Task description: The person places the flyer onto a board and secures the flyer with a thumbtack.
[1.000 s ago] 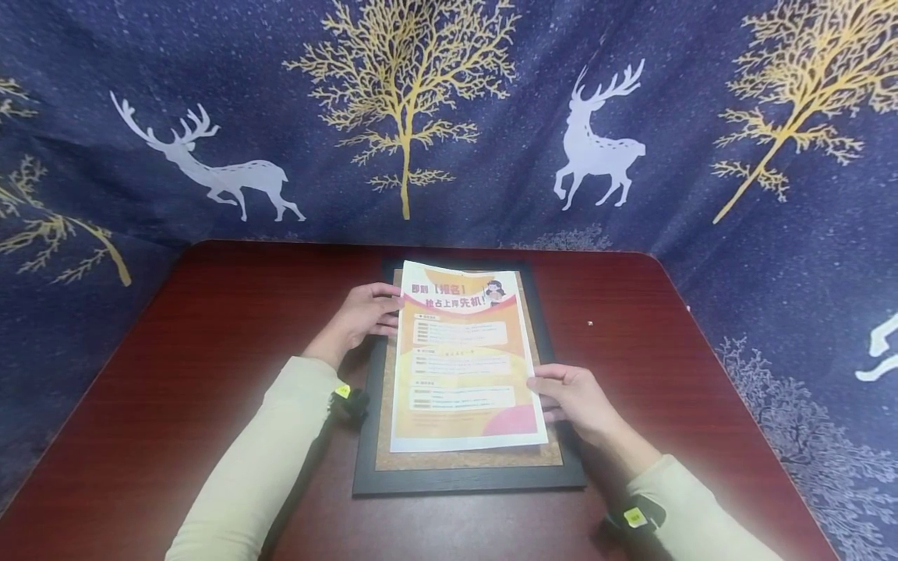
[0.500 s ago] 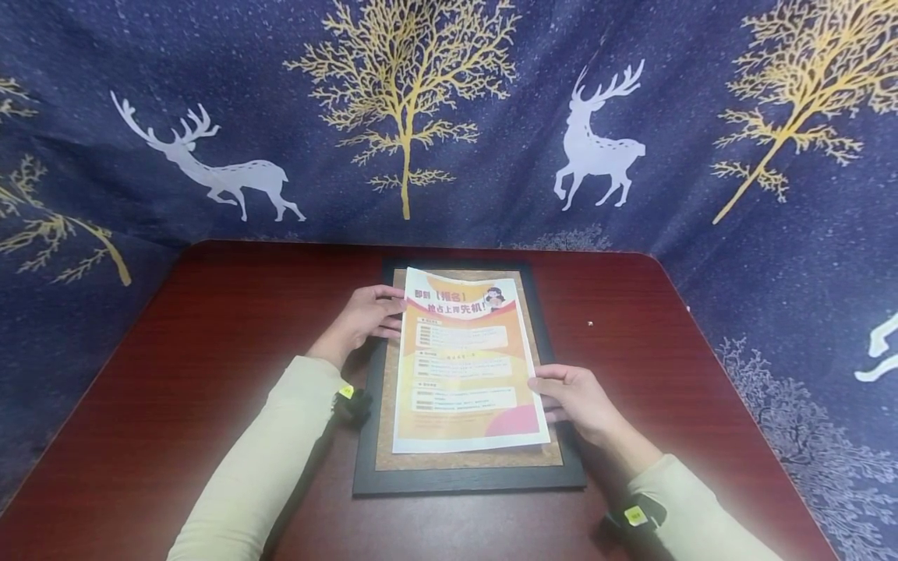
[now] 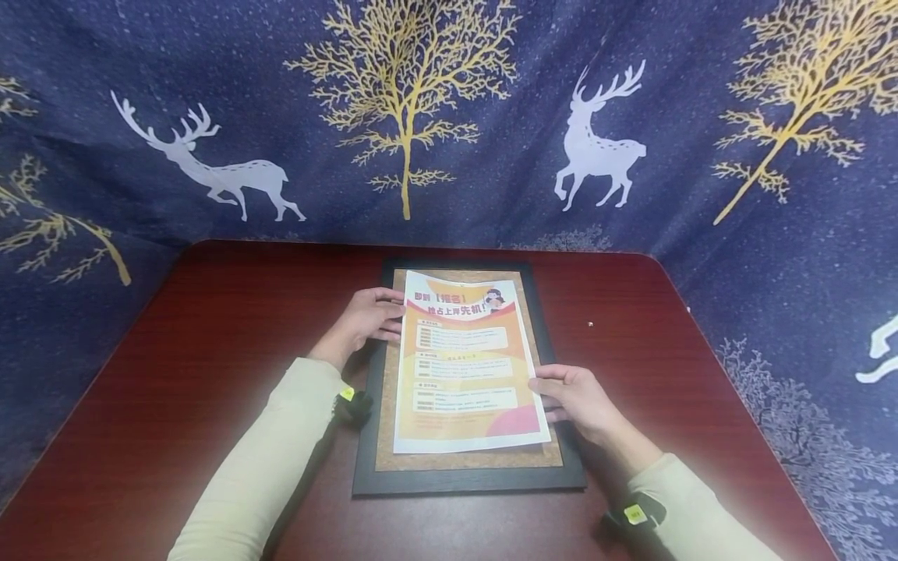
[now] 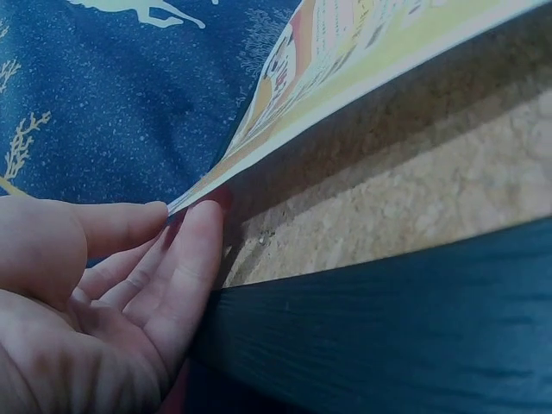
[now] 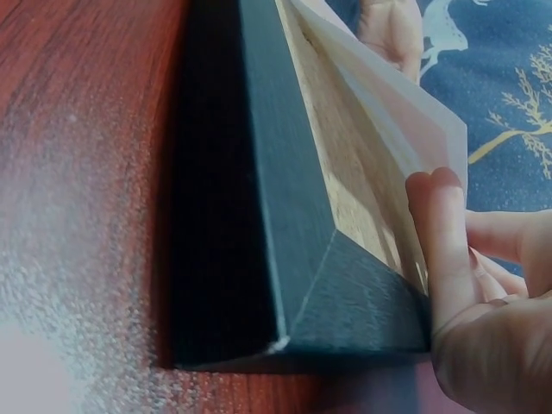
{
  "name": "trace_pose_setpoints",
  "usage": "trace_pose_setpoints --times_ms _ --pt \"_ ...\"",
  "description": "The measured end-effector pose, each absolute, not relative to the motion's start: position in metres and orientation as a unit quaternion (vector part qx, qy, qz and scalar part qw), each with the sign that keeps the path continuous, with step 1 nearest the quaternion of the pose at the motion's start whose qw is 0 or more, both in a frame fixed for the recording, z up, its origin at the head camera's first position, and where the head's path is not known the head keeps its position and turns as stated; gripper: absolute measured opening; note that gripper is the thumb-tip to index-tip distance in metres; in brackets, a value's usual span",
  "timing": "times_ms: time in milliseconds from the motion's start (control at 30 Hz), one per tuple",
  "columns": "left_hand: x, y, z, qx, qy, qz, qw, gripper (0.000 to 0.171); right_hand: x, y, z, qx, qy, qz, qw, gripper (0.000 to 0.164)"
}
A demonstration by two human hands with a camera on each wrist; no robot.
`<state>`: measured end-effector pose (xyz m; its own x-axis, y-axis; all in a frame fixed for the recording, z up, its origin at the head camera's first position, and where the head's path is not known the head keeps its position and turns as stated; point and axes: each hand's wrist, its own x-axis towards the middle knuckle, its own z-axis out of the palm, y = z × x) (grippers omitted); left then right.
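A printed paper poster (image 3: 459,382) in orange, yellow and pink lies over a cork board (image 3: 470,461) with a black frame (image 3: 470,481). My left hand (image 3: 361,319) pinches the poster's left edge near the top, thumb above and fingers beneath. Lower down on the opposite side, my right hand (image 3: 578,397) holds the right edge between thumb and fingers. From the left wrist, the poster's edge (image 4: 336,112) is raised off the cork (image 4: 414,207), casting a shadow. Seen from the right wrist, the poster's back (image 5: 431,129) stands clear of the cork (image 5: 336,155) too.
A dark red table (image 3: 238,374) carries the board. One tiny pale object (image 3: 590,324) lies on it right of the frame. Behind the table hangs a blue cloth (image 3: 505,140) with deer and trees. A black band with a yellow tag (image 3: 634,514) is on the right wrist.
The poster has shifted slightly toward me and a little to the right, its top edge now lower on the cork. Both hands keep their hold and have barely moved.
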<state>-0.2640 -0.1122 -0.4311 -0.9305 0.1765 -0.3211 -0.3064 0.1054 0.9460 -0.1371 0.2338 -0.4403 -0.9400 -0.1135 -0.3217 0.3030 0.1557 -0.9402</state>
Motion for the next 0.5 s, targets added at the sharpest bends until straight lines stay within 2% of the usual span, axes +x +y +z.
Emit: trace_pose_setpoints --times_ms 500 --pt "-0.2633 -0.1141 -0.4313 -0.046 0.732 0.654 0.186 0.042 -0.1395 0.2368 -0.4434 0.060 0.748 -0.639 0.169 0.042"
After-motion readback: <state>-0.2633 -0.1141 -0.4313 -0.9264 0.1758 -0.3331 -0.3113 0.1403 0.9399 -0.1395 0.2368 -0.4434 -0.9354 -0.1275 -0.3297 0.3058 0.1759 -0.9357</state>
